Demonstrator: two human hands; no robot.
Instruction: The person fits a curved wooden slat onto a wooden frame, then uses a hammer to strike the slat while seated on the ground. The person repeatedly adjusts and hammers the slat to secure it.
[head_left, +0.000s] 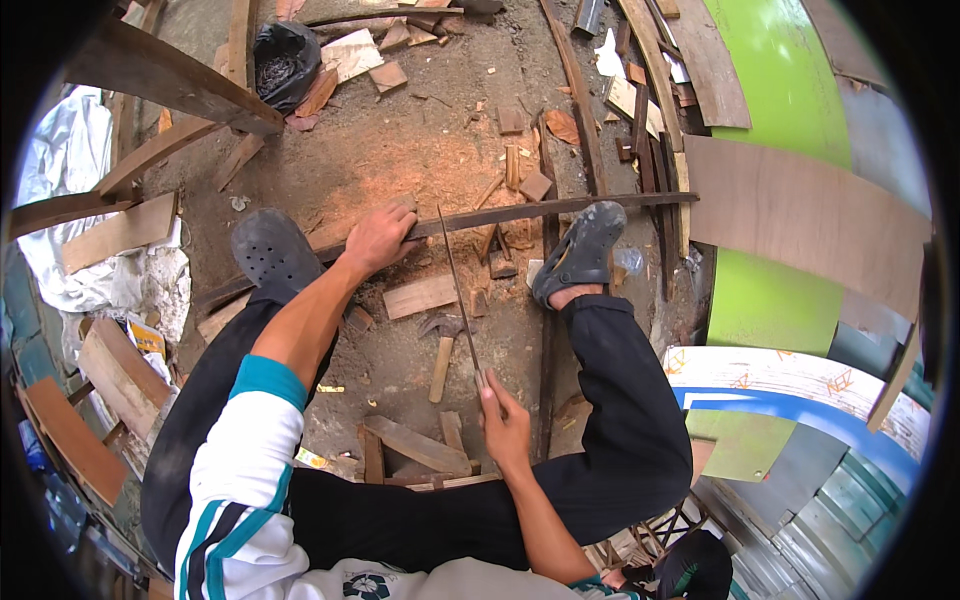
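Note:
A long, dark wooden strip (520,211) lies crosswise in front of me, running past both my shoes. My left hand (380,237) is closed around it, pressing from above. In my right hand (505,420) is a handsaw (460,295), seen edge-on as a thin blade pointing away from me. Its handle is mostly hidden by my fingers. The blade's far end meets or crosses the strip just right of my left hand; whether it bites into the wood I cannot tell. Below lies a hammer (441,360) with a wooden handle, beside a short board piece (420,297).
My left dark clog (275,250) and right clog (583,252) flank the work. Reddish sawdust (400,165) and offcuts litter the ground. Long battens (575,95) lie at the far right, beside a plywood sheet (810,215). A wooden frame (170,75) and black bag (285,65) stand far left.

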